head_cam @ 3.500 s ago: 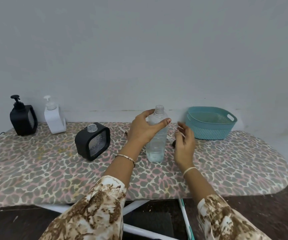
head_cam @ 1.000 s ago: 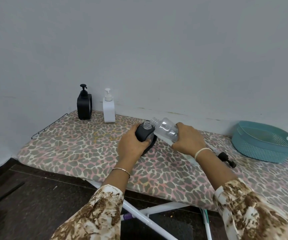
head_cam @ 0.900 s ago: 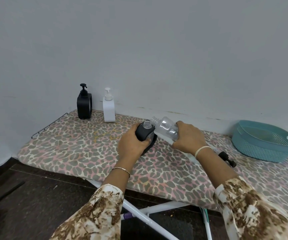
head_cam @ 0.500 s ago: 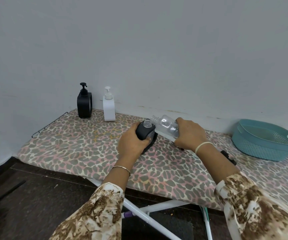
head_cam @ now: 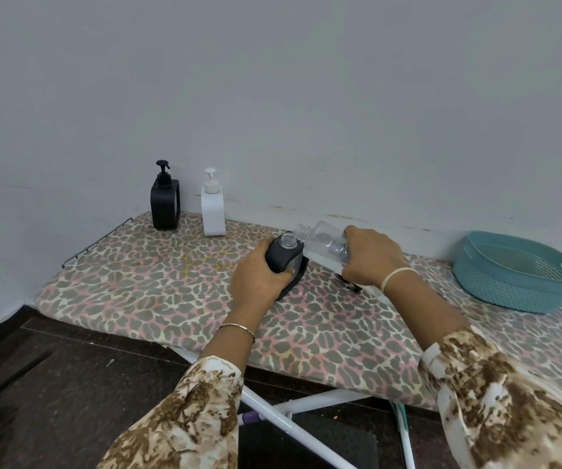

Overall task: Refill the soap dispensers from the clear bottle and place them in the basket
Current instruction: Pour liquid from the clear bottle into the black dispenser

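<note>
My left hand (head_cam: 259, 277) grips an uncapped black soap dispenser (head_cam: 284, 260) standing on the ironing board, its open neck facing up. My right hand (head_cam: 372, 257) holds the clear bottle (head_cam: 322, 245) tilted almost flat, its open mouth just above and to the right of the dispenser's neck, with liquid lying along its lower side. A black dispenser (head_cam: 165, 199) and a white dispenser (head_cam: 212, 206), both with pumps on, stand at the back left by the wall. The teal basket (head_cam: 516, 270) sits at the far right with nothing visible in it.
The leopard-print ironing board (head_cam: 171, 282) stands against a grey wall, with a wire rest at its left end. A black pump head (head_cam: 352, 286) lies on the board under my right wrist. White legs and dark floor show below the front edge.
The clear bottle has passed from my left hand to my right and been tipped over toward the black dispenser, which my left hand now holds. In the last second the bottle rose slightly.
</note>
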